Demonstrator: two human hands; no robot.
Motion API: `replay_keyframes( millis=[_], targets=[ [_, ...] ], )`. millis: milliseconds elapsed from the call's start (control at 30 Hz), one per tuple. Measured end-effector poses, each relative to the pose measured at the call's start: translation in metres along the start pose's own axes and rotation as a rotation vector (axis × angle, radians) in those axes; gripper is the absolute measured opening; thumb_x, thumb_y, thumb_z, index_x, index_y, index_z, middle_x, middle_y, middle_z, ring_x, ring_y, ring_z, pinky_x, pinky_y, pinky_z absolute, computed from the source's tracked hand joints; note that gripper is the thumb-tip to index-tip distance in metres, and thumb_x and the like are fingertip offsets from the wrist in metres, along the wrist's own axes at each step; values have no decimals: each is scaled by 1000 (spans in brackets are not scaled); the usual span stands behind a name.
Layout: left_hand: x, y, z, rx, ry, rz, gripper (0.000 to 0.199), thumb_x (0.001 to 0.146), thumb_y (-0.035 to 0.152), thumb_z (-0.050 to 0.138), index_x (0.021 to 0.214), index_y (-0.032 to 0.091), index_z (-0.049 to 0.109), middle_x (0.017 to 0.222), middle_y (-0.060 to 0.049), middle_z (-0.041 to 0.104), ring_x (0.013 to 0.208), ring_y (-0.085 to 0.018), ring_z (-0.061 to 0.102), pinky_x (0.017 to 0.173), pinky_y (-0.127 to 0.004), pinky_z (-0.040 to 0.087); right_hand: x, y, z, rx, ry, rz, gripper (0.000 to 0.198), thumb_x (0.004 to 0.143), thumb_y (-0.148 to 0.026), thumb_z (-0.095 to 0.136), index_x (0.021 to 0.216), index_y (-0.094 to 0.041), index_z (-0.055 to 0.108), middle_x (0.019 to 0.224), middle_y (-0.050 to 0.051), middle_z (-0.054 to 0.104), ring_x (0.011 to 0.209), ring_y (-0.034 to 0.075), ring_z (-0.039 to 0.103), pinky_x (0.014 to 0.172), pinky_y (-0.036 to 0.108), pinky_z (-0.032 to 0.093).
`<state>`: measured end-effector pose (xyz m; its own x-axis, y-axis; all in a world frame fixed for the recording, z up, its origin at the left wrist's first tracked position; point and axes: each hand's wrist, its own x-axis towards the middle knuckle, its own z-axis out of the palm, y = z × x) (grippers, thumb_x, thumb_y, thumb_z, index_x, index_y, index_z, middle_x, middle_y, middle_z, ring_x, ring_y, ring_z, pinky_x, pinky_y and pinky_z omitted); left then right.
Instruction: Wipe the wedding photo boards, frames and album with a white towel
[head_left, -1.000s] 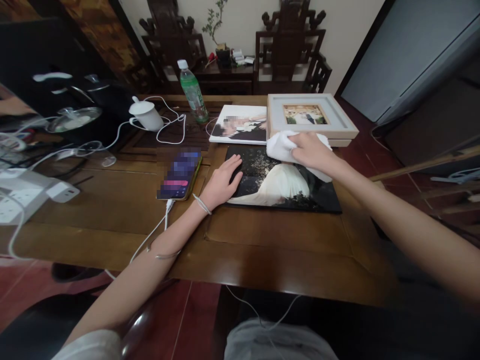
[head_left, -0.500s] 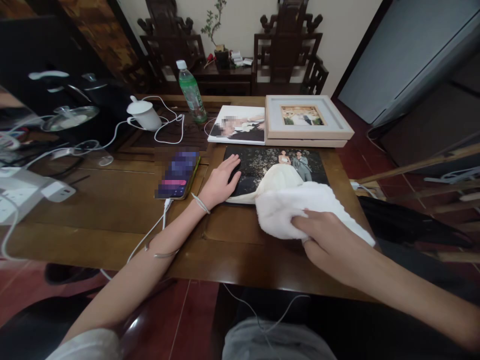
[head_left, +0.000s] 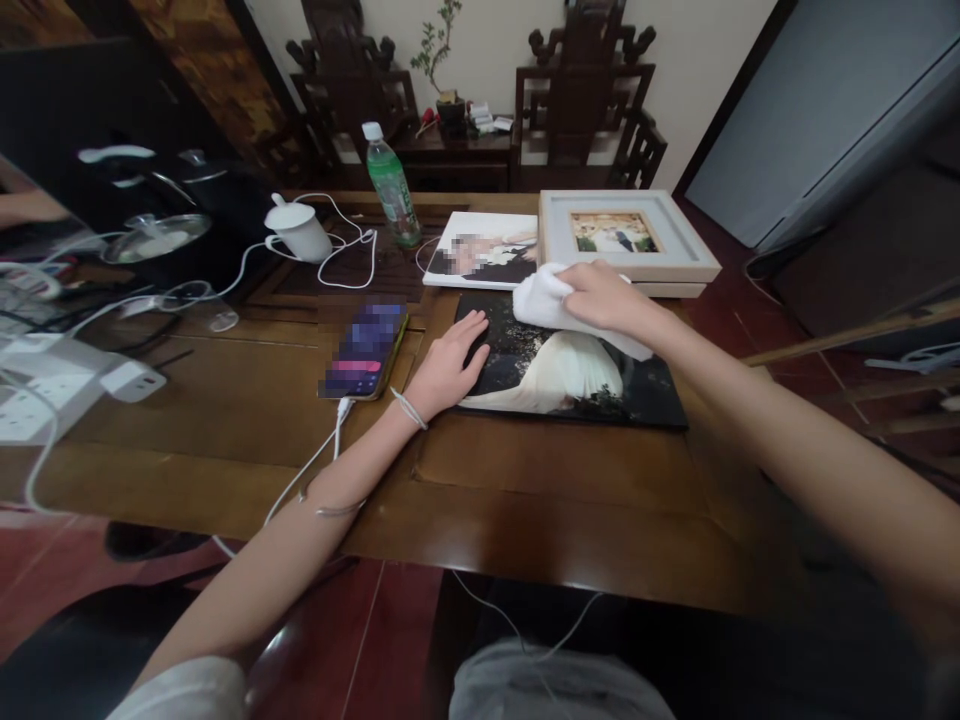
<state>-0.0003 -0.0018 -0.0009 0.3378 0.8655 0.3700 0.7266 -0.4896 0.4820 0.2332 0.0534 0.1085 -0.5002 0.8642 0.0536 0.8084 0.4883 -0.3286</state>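
Note:
A dark wedding photo panel (head_left: 517, 368) lies flat on the wooden table, its long white gown facing up. My left hand (head_left: 452, 362) rests with fingers stretched out on the panel's left edge. Bunched in my right hand (head_left: 609, 297) is a white cloth (head_left: 541, 300), which lies over the panel's upper part and covers the couple's upper bodies in the picture. Behind the panel sit a white-edged photo block (head_left: 487, 250) and a pale wooden picture frame (head_left: 679, 240) stacked on another frame.
Left of the panel lies a phone (head_left: 365, 350) with a charging cable. Further back stand a green-labelled bottle (head_left: 394, 190) and a lidded white cup (head_left: 300, 232). A power strip (head_left: 52, 385), cables and a dark pot (head_left: 161, 250) crowd the left side of the table (head_left: 510, 510).
My right hand has moved the cloth away from me, from the panel's lower right to its upper edge, uncovering the gown and lower border. The left hand stays on the panel.

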Motion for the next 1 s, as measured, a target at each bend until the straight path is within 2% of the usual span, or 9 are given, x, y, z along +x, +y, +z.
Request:
replay_keyframes(
  millis=[133,233,333,433,567,667,767,833,1000],
  targets=[
    [0,0,0,-1,1,2,45,98,33,42,135,12,53,149,-17,48,143,-26,40,118,-50,34,14,8,4,-7,38,-59,24,64,-2,44,58,-24,35,60,3,46,68,21,44,64,32,29],
    [0,0,0,-5,0,-2,44,98,33,42,136,14,52,149,-15,48,143,-26,40,117,-51,34,2,3,11,20,55,-42,25,65,-2,43,59,-24,34,58,2,43,65,20,44,64,32,29],
    [0,0,1,-9,-3,-14,44,98,33,43,137,15,52,151,-14,47,144,-26,39,117,-52,34,-29,-14,21,6,52,-30,23,68,-1,42,63,-23,37,59,1,41,62,18,41,62,31,30],
    [0,0,0,2,-8,-14,45,98,33,42,137,13,51,150,-16,47,144,-26,39,117,-52,34,-73,-38,28,-16,-40,-28,19,70,-2,41,69,-21,46,66,3,47,61,17,40,61,30,31],
    [1,2,0,14,-16,-8,46,98,31,42,136,8,52,149,-19,47,143,-27,39,118,-50,32,-126,-69,33,4,-116,-82,25,70,-2,39,79,-18,56,77,7,57,67,18,47,66,30,35],
    [1,1,0,19,-18,-14,44,97,31,42,136,12,52,150,-17,48,143,-27,39,118,-51,33,-148,-84,35,40,-155,-106,30,69,-2,39,83,-19,59,85,8,62,73,19,51,69,31,37],
    [0,1,1,13,-13,-24,44,97,32,42,136,14,52,150,-15,48,144,-27,39,117,-52,35,-147,-88,34,100,-174,-120,28,69,-3,39,83,-19,58,86,8,63,74,19,52,68,30,37],
    [0,1,1,8,-9,-24,43,97,32,42,136,15,52,150,-15,48,144,-26,39,116,-53,35,-136,-85,32,119,-168,-110,23,70,-4,39,78,-20,54,80,6,60,69,18,49,64,29,35],
    [1,0,0,4,-11,-7,44,97,30,42,136,12,52,150,-17,48,143,-27,39,117,-52,34,-80,-66,19,136,-121,-61,21,68,-2,41,66,-22,37,62,0,44,57,14,39,57,29,28]
  ],
)
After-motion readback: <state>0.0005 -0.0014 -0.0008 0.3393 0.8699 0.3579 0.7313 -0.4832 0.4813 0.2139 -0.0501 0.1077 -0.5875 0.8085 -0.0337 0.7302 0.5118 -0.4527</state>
